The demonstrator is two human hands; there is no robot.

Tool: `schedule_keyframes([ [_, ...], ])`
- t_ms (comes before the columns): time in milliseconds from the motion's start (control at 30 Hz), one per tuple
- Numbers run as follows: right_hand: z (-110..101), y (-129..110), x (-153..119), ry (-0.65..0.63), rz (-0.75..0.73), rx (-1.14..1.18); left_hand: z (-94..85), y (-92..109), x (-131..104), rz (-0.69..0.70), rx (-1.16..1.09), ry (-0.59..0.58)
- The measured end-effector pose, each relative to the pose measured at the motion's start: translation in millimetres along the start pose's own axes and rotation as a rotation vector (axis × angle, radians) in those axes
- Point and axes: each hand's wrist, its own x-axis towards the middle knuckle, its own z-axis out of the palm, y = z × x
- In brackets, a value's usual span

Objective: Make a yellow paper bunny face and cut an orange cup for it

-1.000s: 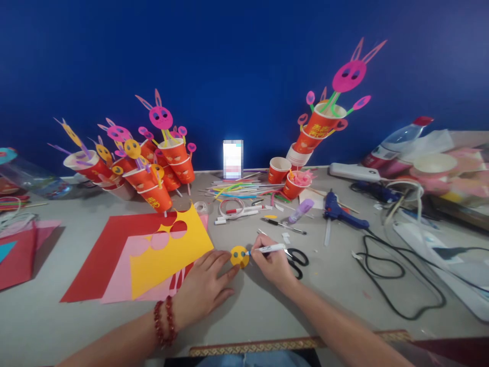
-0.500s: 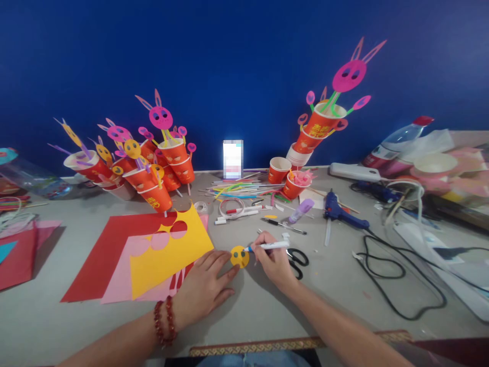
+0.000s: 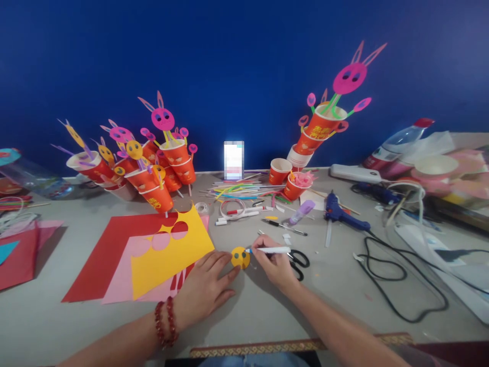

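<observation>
A small yellow paper disc (image 3: 240, 259) with two dark eye spots lies flat on the grey table (image 3: 263, 318). My left hand (image 3: 208, 285) rests palm down with its fingers apart, the fingertips touching the disc's left and lower edge. A white marker with a blue tip (image 3: 275, 250) is pinched in my right hand (image 3: 275, 265), its tip at the disc's upper right, by the right eye spot. Black-handled scissors (image 3: 301, 259) lie partly hidden behind my right hand. Left of my left hand are yellow (image 3: 171, 260), pink (image 3: 118, 275) and red paper sheets (image 3: 91, 260).
Red cups with paper rabbit faces (image 3: 178, 163) stand at the back left, and a taller cup stack (image 3: 319, 125) at the back right. Straws (image 3: 237, 189), pens and a glue stick (image 3: 302, 211) lie mid-table. A blue glue gun (image 3: 344, 216) and black cable (image 3: 405, 316) are right.
The whole view has shifted very slightly. The marker in my right hand lies a little flatter, with its tip still at the right eye spot. My left hand keeps its place on the disc.
</observation>
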Motion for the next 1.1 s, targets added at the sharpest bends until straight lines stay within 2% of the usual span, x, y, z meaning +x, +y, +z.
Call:
schedule_keyframes([
  [667,1.2,3.3,0.2,-0.039,0.026,-0.102,3.3,-1.1,-1.1,-0.003,0.002,0.022],
  [867,1.2,3.3,0.1,0.026,0.041,0.003,1.7,-0.4,-0.3,-0.001,-0.009,0.023],
  [1100,1.1,0.5,0.4,0.016,0.039,-0.075,1.5,-0.2,0.2,-0.009,-0.009,0.016],
])
